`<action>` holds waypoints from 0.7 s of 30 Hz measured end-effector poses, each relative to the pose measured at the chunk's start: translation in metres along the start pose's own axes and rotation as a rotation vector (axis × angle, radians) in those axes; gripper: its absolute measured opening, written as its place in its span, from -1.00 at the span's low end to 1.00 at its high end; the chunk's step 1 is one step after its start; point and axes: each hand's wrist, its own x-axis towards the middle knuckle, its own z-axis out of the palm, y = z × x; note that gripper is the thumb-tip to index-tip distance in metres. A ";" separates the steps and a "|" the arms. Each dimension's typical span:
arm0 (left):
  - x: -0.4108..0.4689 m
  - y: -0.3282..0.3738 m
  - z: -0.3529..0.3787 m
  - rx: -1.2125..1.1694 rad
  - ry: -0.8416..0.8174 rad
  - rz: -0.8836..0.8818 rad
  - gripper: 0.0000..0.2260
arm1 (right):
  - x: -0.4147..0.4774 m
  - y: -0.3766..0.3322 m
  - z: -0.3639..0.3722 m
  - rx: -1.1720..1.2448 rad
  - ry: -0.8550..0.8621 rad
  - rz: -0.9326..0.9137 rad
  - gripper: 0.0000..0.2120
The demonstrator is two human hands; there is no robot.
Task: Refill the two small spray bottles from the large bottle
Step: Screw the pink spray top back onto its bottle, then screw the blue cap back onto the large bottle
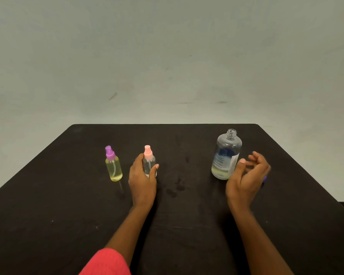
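Observation:
A small spray bottle with a purple top (114, 165) stands at the left of the black table (187, 225), holding yellowish liquid. A second small bottle with a pink top (149, 162) stands to its right, clear inside. My left hand (142, 180) is wrapped around its lower body. The large clear bottle (225, 155) stands uncapped at the right, with a blue and white label and a little liquid at the bottom. My right hand (246, 179) hovers just right of it, fingers spread and curled, not touching it. A small blue thing (265, 178) peeks out behind that hand.
Dark wet-looking spots (176, 188) mark the table between the hands. A pale wall (167, 56) rises behind the table's far edge. The table's right edge falls away near the lower right.

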 end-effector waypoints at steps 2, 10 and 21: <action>0.000 0.001 0.000 0.016 -0.005 0.007 -0.56 | 0.007 0.007 -0.003 -0.128 0.045 0.063 -0.68; -0.002 0.003 -0.001 0.028 -0.015 -0.009 -0.51 | 0.025 0.034 -0.013 -0.583 -0.195 0.384 -0.51; -0.012 0.009 -0.002 0.151 0.004 0.102 -0.36 | 0.025 0.042 -0.015 -0.649 -0.334 0.398 -0.53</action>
